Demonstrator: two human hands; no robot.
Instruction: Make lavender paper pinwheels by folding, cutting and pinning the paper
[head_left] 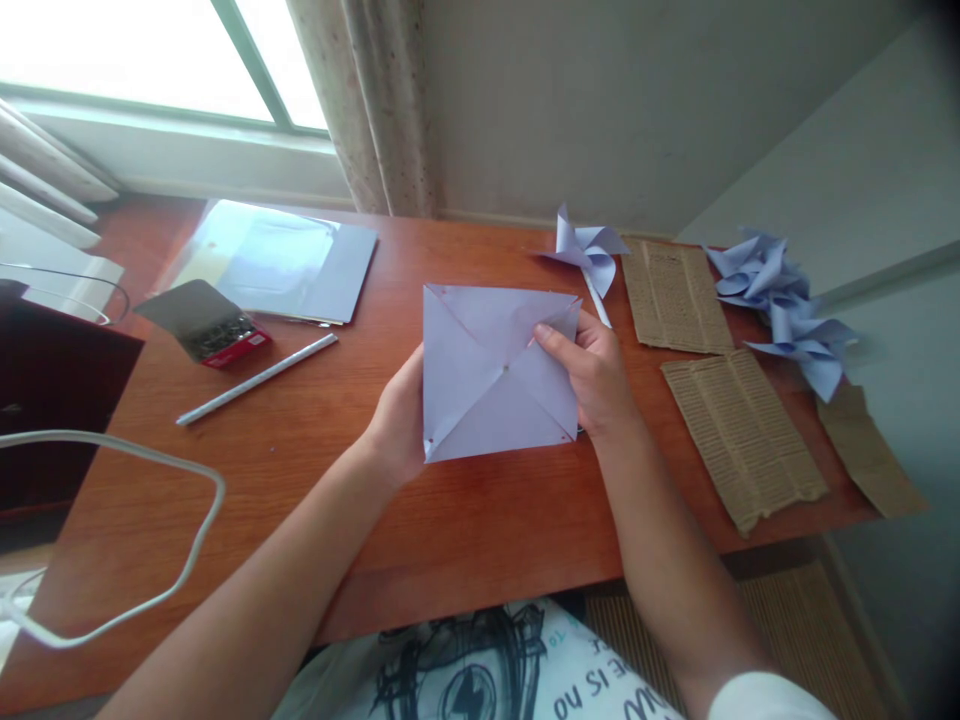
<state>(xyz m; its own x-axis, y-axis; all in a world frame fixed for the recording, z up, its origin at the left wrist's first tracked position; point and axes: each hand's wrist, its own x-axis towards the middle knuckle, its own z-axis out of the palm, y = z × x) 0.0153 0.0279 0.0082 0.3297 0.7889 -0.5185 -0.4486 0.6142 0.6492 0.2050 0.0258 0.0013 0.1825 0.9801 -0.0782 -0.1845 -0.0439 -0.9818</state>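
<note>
While both hands grip | creased lilac paper square | glossy wooden desk

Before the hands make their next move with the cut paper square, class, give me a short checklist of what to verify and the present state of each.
1. Both hands on the paper square: ok; left hand holds its left edge, right hand its right edge.
2. Diagonal cuts reach toward the centre: ok, four lines meet near the middle.
3. Pin at the centre: cannot tell; only a small dot shows.
4. Stick within reach: ok, lying on the table left of the hands.
5. Finished pinwheel to copy: ok, behind the square.
6. Box of pins open: ok.
</note>
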